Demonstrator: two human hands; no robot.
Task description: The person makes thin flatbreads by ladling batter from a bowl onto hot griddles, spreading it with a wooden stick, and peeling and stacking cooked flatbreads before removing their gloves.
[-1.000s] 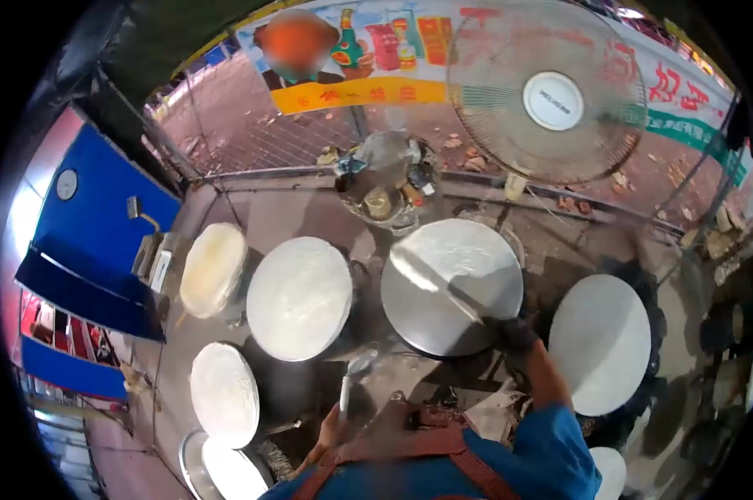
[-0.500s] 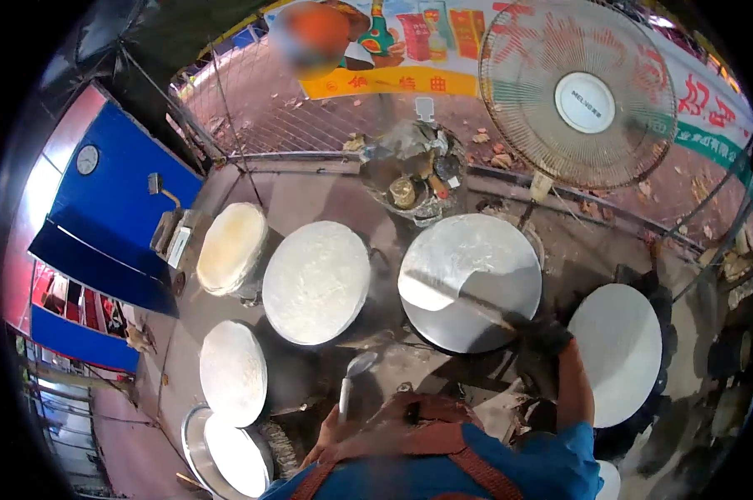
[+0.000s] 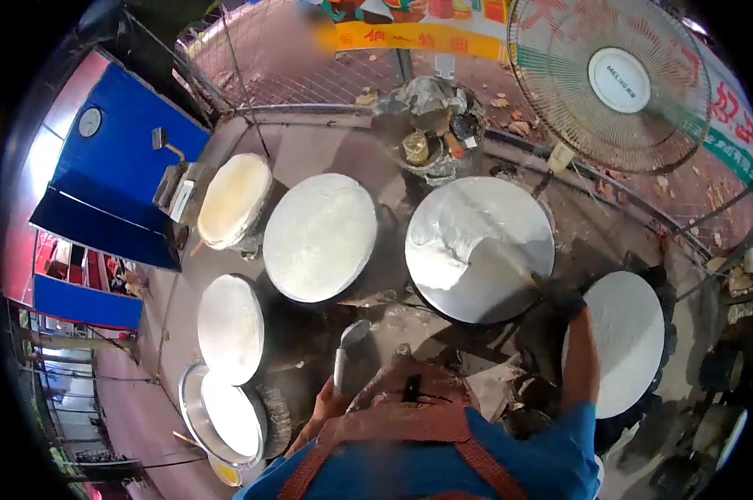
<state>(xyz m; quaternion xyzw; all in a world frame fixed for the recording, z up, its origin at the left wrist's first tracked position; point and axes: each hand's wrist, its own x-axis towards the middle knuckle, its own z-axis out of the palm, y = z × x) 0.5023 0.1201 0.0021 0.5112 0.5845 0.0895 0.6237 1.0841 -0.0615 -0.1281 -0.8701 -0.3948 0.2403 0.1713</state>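
Observation:
My left hand (image 3: 331, 404) is closed around the pale handle of a ladle (image 3: 340, 367), its metal bowl pointing up and away from me. In a dark glove, my right hand (image 3: 567, 302) is at the near right edge of a round griddle (image 3: 497, 310). It grips a flat spreader (image 3: 514, 265), blurred by motion, whose blade lies over the griddle. White batter (image 3: 439, 265) coats much of that plate, thickest at the left, with a bare grey patch at the near side. The glove hides the grip itself.
More round plates with pale sheets stand left (image 3: 320, 237) and right (image 3: 622, 346). A stack of finished flatbreads (image 3: 235, 200) is at far left, above a metal basin (image 3: 195, 417) holding white batter. A cluttered bucket (image 3: 443, 171) and a fan (image 3: 618, 79) stand beyond the griddle.
The view has tipped downward, so everything sits higher in the picture. My right hand has swept the spreader round toward the griddle's right side. The ladle stays in my left hand.

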